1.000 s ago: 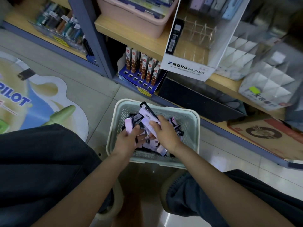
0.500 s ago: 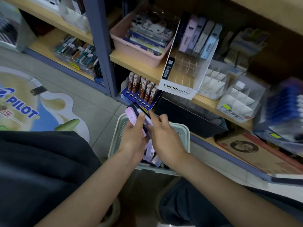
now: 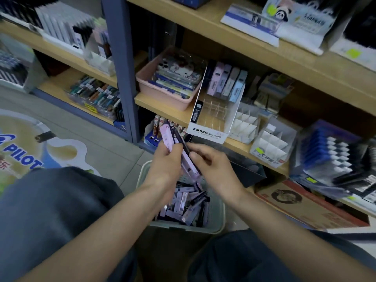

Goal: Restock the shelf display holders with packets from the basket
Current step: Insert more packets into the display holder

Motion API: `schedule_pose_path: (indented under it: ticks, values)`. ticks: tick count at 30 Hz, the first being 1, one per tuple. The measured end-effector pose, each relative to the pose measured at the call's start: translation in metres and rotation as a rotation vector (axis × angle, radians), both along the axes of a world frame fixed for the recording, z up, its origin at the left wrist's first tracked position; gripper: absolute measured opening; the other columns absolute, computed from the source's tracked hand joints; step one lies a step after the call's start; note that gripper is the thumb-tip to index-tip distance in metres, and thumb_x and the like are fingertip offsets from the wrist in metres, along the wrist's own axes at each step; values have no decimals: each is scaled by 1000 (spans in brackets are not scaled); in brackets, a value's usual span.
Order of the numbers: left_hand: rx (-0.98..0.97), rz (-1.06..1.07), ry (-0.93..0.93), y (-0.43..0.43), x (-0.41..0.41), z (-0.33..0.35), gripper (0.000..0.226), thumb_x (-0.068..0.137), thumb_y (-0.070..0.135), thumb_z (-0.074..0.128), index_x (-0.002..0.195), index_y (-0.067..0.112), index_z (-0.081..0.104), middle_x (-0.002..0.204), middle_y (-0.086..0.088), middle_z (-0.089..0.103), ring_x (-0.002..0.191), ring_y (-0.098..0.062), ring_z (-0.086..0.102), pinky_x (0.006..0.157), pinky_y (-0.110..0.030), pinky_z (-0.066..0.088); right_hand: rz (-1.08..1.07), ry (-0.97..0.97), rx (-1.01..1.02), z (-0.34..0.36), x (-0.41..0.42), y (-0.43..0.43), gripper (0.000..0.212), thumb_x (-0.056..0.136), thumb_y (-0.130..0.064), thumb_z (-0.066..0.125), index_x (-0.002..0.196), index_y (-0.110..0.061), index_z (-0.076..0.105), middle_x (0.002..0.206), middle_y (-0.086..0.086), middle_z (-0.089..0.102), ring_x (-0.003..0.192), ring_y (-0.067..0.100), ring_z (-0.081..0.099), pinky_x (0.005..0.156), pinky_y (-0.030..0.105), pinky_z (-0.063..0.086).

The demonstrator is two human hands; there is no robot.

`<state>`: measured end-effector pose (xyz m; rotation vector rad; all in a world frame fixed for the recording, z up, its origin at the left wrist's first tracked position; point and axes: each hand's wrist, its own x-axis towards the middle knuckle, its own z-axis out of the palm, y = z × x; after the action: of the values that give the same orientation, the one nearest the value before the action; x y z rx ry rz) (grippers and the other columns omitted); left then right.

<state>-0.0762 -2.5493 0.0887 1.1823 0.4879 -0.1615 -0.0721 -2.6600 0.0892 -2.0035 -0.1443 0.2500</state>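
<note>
My left hand grips a small stack of pink and lilac packets, held above the pale green basket. My right hand pinches the dark edge of one packet in that stack. Several more packets lie loose in the basket on the floor between my knees. On the middle shelf stands the white MONO display holder; a few pastel packets stand in its back row and its clear front slots hold nothing.
A pink tray of stationery sits left of the holder. White divided holders stand to its right, then a blue pen display. A blue shelf post rises at the left. A cardboard box lies low on the right.
Both hands have lifted out of the basket with a stack of packets. The view has tilted up from the basket toward the shelves.
</note>
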Motion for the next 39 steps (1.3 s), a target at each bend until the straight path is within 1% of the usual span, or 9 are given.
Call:
schedule_pose_path:
  ticks: [5, 9, 13, 17, 21, 26, 30, 35, 39]
  values:
    - [212, -86, -200, 3, 28, 23, 14, 98, 12, 38, 96, 17, 51, 104, -20, 62, 95, -35, 62, 85, -49, 53, -122, 71, 176, 16, 24, 3, 13, 94, -14, 55, 92, -23, 65, 86, -2, 70, 83, 15, 67, 78, 25, 55]
    - [163, -6, -232, 17, 62, 33, 10, 100, 14, 38, 96, 18, 47, 91, -7, 57, 70, -12, 60, 55, -21, 54, -325, -56, 189, 28, 59, -4, 13, 96, -15, 51, 86, -21, 56, 79, -7, 61, 75, 13, 66, 71, 24, 56]
    - [174, 31, -175, 29, 92, 26, 9, 100, 18, 41, 101, 13, 47, 81, -2, 50, 72, -16, 48, 71, -32, 48, -393, -203, -50, 32, 107, -22, 10, 92, -13, 58, 85, -20, 57, 74, 0, 64, 63, 12, 60, 65, 26, 55]
    - [113, 35, -135, 28, 109, 18, 3, 99, 16, 42, 98, 17, 46, 86, -4, 50, 78, -18, 50, 75, -36, 48, -453, -306, -244, 23, 152, -31, 6, 87, -16, 66, 91, -14, 62, 84, 9, 68, 75, 20, 65, 75, 36, 57]
    - [101, -2, -118, 23, 120, 15, 13, 98, 15, 43, 87, 21, 44, 88, -6, 49, 79, -20, 49, 84, -42, 49, -397, -382, -341, 14, 181, -29, 8, 90, -13, 60, 97, -13, 64, 91, 7, 68, 87, 22, 64, 84, 39, 52]
    - [76, -45, -99, 19, 126, 11, 10, 99, 16, 42, 91, 18, 47, 83, -2, 53, 65, -12, 50, 62, -25, 46, -217, -419, -571, 1, 203, -21, 26, 96, -10, 50, 120, -12, 61, 120, 9, 61, 106, 20, 59, 94, 31, 47]
    - [102, -80, -92, 15, 128, 8, 9, 99, 16, 41, 101, 11, 48, 86, -3, 51, 72, -14, 49, 63, -25, 43, -194, -429, -542, -1, 210, -16, 18, 93, -10, 55, 110, -12, 59, 102, 3, 60, 92, 16, 60, 86, 38, 51]
    - [142, -88, -65, 16, 131, 4, 13, 99, 19, 43, 104, 9, 51, 83, -3, 51, 73, -16, 48, 79, -35, 44, -136, -537, -640, -3, 215, -14, 17, 88, -13, 63, 105, -9, 64, 113, 6, 55, 91, 19, 60, 84, 38, 52]
    - [123, -100, -61, 15, 133, 1, 14, 99, 19, 43, 104, 9, 51, 82, -3, 51, 72, -15, 48, 80, -36, 44, -127, -533, -646, -2, 215, -16, 18, 87, -15, 65, 104, -10, 64, 117, 6, 55, 82, 14, 61, 82, 37, 53]
